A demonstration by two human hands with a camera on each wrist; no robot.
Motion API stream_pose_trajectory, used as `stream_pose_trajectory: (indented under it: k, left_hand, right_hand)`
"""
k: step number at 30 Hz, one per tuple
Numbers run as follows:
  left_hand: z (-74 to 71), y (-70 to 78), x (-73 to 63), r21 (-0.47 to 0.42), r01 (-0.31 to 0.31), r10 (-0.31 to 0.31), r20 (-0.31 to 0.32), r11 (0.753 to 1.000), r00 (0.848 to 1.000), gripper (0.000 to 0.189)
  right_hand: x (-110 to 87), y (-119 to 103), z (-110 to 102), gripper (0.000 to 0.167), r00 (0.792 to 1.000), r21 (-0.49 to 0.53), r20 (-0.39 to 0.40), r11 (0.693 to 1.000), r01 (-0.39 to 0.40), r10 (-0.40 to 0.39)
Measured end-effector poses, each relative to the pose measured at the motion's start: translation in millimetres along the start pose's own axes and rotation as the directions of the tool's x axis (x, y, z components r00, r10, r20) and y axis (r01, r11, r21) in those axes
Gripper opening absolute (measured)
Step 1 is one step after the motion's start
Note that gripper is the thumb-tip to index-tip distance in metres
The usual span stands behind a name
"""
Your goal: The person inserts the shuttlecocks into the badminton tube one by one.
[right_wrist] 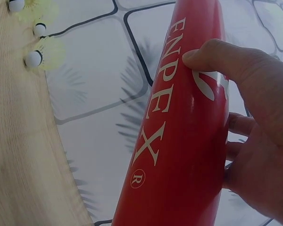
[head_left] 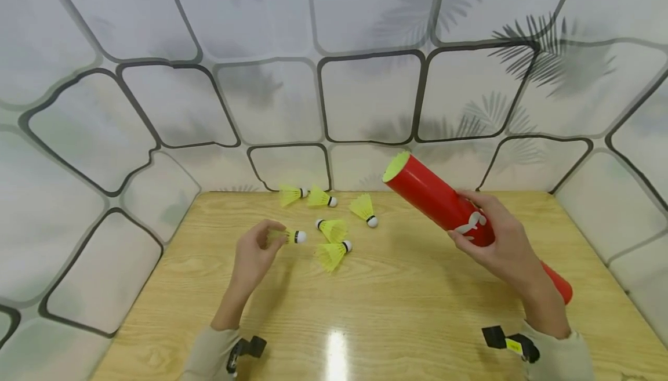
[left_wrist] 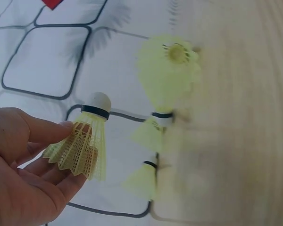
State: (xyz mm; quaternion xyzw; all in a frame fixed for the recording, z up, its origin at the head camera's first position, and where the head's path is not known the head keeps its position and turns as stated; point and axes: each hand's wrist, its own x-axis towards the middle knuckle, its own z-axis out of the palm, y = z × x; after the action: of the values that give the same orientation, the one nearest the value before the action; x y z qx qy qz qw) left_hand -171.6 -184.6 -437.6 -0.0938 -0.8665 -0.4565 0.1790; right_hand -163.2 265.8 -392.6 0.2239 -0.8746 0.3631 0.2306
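Observation:
My left hand point(head_left: 256, 253) pinches a yellow-green shuttlecock point(left_wrist: 87, 146) by its skirt, with the white cork pointing away from the fingers. My right hand point(head_left: 503, 242) grips a red shuttlecock tube point(head_left: 430, 187) round its side, the thumb lying beside a white logo. The tube is tilted, its mouth raised toward the upper left, and yellow-green shows inside that mouth. More red shows beyond the right wrist, at the lower right. White "ENPEX" lettering runs along the tube in the right wrist view. Between the hands, several loose shuttlecocks point(head_left: 332, 230) lie on the table.
The wooden table point(head_left: 396, 323) meets a patterned cloth or wall covering point(head_left: 370, 100) at its back and sides. Two shuttlecocks, one of them this shuttlecock point(head_left: 322, 198), lie near the back edge. Black straps with small cameras point(head_left: 245, 352) sit on both wrists.

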Motion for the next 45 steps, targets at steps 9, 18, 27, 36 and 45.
stream_pose_trajectory:
  k: [9,18,27,36,45]
  left_hand:
    - [-2.4,30.2,16.1,-0.035,-0.05,0.047,-0.077,0.998,0.996,0.018]
    - [-0.9,48.8,31.7,-0.186,-0.145,0.123,-0.124,0.972,0.985,0.022]
    - [7.3,59.8,52.8,-0.274,-0.248,0.203,-0.182,0.929,0.962,0.021]
    - [14.6,75.9,64.9,-0.383,-0.293,0.228,-0.207,0.876,0.951,0.022]
    - [22.3,89.6,64.1,-0.381,-0.333,0.247,-0.257,0.863,0.934,0.021]
  right_hand:
    - [-2.9,-0.1,-0.6,0.088,1.0,0.004,-0.006,1.0,0.001,-0.001]
    - [-0.1,-2.1,0.6,0.087,1.0,-0.003,0.006,1.0,-0.009,0.009]
    - [4.5,-5.7,8.8,0.086,1.0,-0.019,0.0,1.0,-0.01,0.01]
    - [6.5,-7.7,13.4,0.088,1.0,-0.019,0.009,1.0,0.011,-0.011]
    - [8.3,-11.7,16.7,0.088,0.999,-0.015,0.029,1.0,0.017,-0.016]
